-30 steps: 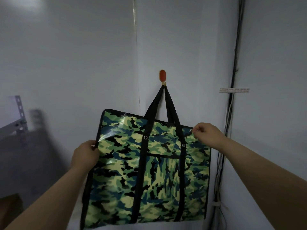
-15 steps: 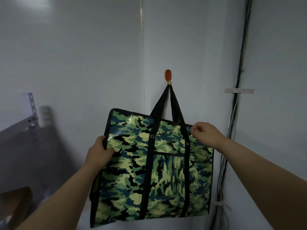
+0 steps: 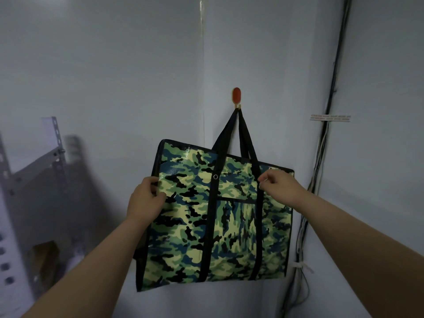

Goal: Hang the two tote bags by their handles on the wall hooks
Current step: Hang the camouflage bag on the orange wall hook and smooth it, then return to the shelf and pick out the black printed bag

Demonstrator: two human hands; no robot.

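Note:
A green camouflage tote bag (image 3: 229, 226) hangs against the white wall, its black handles (image 3: 238, 134) looped over an orange wall hook (image 3: 236, 95). My left hand (image 3: 146, 198) grips the bag's left edge near the top corner. My right hand (image 3: 278, 185) pinches the bag's upper right part beside the right strap. The bag hangs slightly tilted, with its left top corner higher. Only this one bag and one hook are in view.
A grey metal shelf frame (image 3: 34, 180) stands at the left, with a brown box (image 3: 43, 255) low behind it. A bundle of cables (image 3: 321, 157) runs down the wall corner at the right, past a small white label (image 3: 330, 117).
The view has shifted, so the bag sits further right in frame. My left hand has slid along the bag's left edge; my right hand keeps its pinch near the right strap.

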